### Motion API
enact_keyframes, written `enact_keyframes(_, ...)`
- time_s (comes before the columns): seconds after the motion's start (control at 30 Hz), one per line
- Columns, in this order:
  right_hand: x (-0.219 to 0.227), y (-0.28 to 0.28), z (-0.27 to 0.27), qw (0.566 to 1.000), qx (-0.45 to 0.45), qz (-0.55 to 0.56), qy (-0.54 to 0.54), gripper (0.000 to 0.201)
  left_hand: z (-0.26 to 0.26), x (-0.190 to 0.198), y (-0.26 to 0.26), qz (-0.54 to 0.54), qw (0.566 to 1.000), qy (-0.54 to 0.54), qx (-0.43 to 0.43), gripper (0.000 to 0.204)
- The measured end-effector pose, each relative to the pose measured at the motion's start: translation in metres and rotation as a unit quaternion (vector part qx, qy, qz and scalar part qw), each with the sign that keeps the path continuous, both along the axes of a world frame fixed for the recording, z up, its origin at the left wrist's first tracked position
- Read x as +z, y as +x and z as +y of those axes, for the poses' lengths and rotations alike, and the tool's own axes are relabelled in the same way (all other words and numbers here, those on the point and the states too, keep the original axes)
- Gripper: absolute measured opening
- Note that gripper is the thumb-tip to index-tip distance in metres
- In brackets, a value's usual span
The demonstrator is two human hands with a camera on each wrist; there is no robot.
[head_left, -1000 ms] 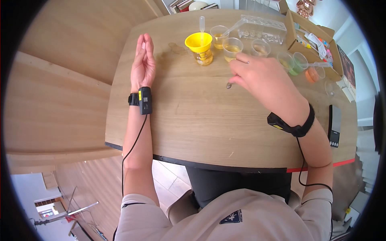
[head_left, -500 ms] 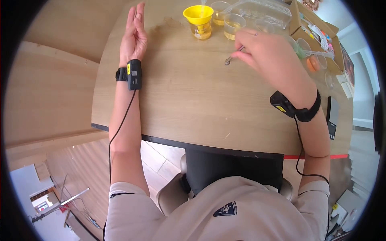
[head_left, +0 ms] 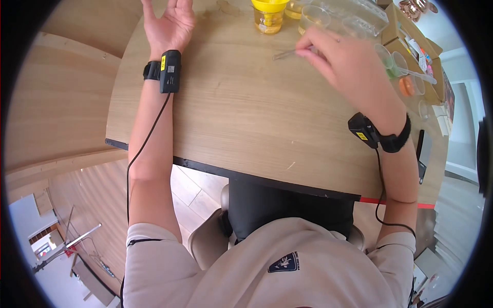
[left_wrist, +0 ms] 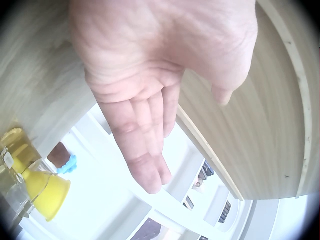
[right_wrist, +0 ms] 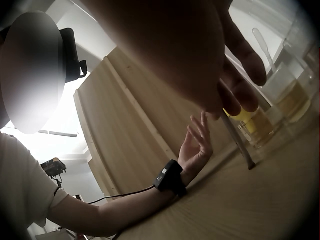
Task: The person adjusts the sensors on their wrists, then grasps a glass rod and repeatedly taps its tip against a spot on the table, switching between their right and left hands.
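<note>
My left hand [head_left: 170, 30] lies at the table's far left, palm turned up and fingers extended, holding nothing. In the left wrist view its fingers [left_wrist: 142, 130] stretch out straight. My right hand [head_left: 354, 72] pinches a thin metal rod with a small spoon-like end [head_left: 285, 54], which points left over the wood. From the right wrist view the metal rod [right_wrist: 240, 142] slants down from the fingertips, its end close over the table. Beyond it stand a yellow funnel [head_left: 272, 5] in a small beaker of yellow liquid [head_left: 268, 24] and a clear plastic cup [head_left: 314, 18].
A transparent rack [head_left: 367, 15] stands at the back. On the right are cups with green liquid [head_left: 396, 66] and orange contents [head_left: 406, 86], a pipette [head_left: 421, 76], and a cardboard box [head_left: 436, 49] of supplies. A dark flat device [head_left: 422, 154] lies near the right edge.
The head view has tilted, so the table things sit higher in frame. My left hand has rolled from edge-on to palm up with its fingers apart. The rod in my right hand has swung flatter.
</note>
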State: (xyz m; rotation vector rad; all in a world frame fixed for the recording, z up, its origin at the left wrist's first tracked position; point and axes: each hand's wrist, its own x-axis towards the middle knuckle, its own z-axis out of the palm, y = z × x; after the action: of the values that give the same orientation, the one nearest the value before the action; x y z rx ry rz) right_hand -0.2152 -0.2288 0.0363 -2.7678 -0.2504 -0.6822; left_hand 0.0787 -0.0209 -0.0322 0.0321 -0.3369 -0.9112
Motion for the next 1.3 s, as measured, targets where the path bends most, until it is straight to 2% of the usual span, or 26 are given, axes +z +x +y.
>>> enact_keyframes(0.03,-0.001,-0.002,0.000,0.999,0.004,0.054,0.003,0.012,0.000,0.001,-0.001,-0.010,1.000,-0.005,-0.005,0.073)
enact_keyframes(0.13,0.013,-0.007,0.004,0.993,0.031,0.101,0.061,0.010,0.002,-0.002,0.001,-0.020,1.000,-0.011,-0.004,0.076)
enact_keyframes(0.23,0.004,-0.004,0.002,0.998,-0.004,0.055,0.018,0.011,0.001,-0.002,0.001,-0.023,1.000,-0.016,-0.012,0.077)
enact_keyframes(0.33,0.007,-0.006,0.002,0.997,-0.022,0.079,0.008,0.007,0.001,-0.005,0.002,-0.023,0.999,-0.023,-0.018,0.076)
enact_keyframes(0.43,0.019,-0.013,0.002,0.995,-0.001,0.102,-0.003,0.007,0.003,-0.008,0.004,-0.018,1.000,-0.021,-0.011,0.076)
enact_keyframes(0.67,0.015,-0.011,0.003,0.995,0.017,0.090,0.038,0.008,0.003,-0.011,0.008,-0.021,1.000,-0.017,-0.009,0.075)
enact_keyframes(0.73,0.007,-0.007,0.001,0.998,0.013,0.060,-0.012,0.008,0.003,-0.011,0.008,-0.023,1.000,-0.017,-0.006,0.075)
enact_keyframes(0.83,0.008,-0.006,0.000,0.995,0.003,0.091,0.032,0.009,0.005,-0.010,0.006,-0.026,1.000,-0.015,0.001,0.075)
enact_keyframes(1.27,0.018,-0.010,-0.004,0.993,-0.016,0.118,-0.007,0.011,0.003,-0.007,0.005,-0.026,1.000,-0.011,-0.002,0.075)
enact_keyframes(1.3,0.019,-0.010,-0.006,0.993,-0.018,0.118,0.024,0.011,0.003,-0.007,0.004,-0.026,1.000,-0.013,0.000,0.075)
